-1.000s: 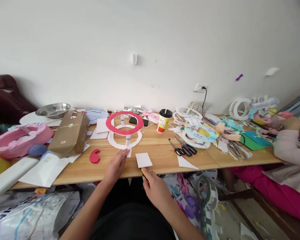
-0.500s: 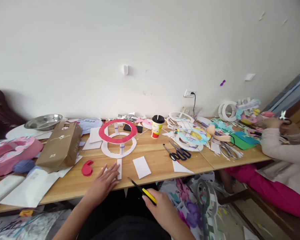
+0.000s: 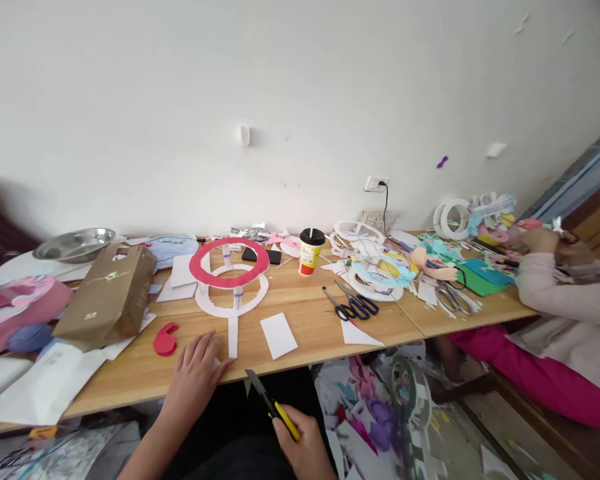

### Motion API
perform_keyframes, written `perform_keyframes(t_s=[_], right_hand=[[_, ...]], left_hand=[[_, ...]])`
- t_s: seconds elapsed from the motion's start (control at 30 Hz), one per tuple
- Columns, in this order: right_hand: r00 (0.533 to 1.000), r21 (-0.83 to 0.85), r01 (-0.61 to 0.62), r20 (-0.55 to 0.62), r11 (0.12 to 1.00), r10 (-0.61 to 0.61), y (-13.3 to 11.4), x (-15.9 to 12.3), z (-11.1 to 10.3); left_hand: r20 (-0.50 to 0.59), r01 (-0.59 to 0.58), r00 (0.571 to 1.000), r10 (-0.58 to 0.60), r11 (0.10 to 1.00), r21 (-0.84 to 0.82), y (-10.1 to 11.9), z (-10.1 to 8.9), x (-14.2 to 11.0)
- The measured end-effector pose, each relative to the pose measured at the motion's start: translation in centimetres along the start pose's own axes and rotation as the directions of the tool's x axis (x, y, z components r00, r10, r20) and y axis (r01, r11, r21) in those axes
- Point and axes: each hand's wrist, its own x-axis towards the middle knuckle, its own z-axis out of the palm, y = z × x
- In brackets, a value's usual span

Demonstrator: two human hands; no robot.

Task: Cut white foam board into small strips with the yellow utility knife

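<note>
Where left hand (image 3: 194, 371) rests — littered wooden table (image 3: 307, 310), white wall (image 3: 170, 113)

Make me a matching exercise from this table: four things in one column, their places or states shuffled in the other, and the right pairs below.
Things
1. Utility knife
2. Narrow white strip
3. Red ring
4. Drink cup

Places and states
A. Raised on white supports above a white ring
B. Topped with a black lid
C. Gripped in the right hand
D. Lying on the table by the left hand's thumb

Right pairs: 1-C, 2-D, 3-A, 4-B
</note>
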Motion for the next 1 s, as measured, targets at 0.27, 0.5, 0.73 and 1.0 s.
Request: perform_keyframes(t_s=[0.27, 0.5, 0.73, 1.0], right_hand=[[0.991, 0.127, 0.008, -0.135, 0.992, 0.009, 1.1, -0.1, -0.8], [0.877, -0.225, 0.263, -0.351, 0.938, -0.330, -6.2, 6.7, -5.0], [0.844, -0.423, 0.174, -0.402, 0.889, -0.356, -6.1, 12.6, -5.6], [0.835, -0.411, 0.139, -0.441, 0.901, -0.330, -4.7, 15.1, -5.3]], left_hand=[[0.109, -0.064, 0.992, 0.056, 0.996, 0.062, 1.3, 0.0, -0.7], [0.215, -0.279, 0.926, 0.311, 0.946, -0.166, -1.2, -0.5, -0.6], [0.077, -0.246, 0.959, 0.271, 0.939, -0.240, -4.1, 1.1, 0.2], [0.052, -0.219, 0.969, 0.240, 0.941, -0.258, -4.0, 0.4, 1.1]])
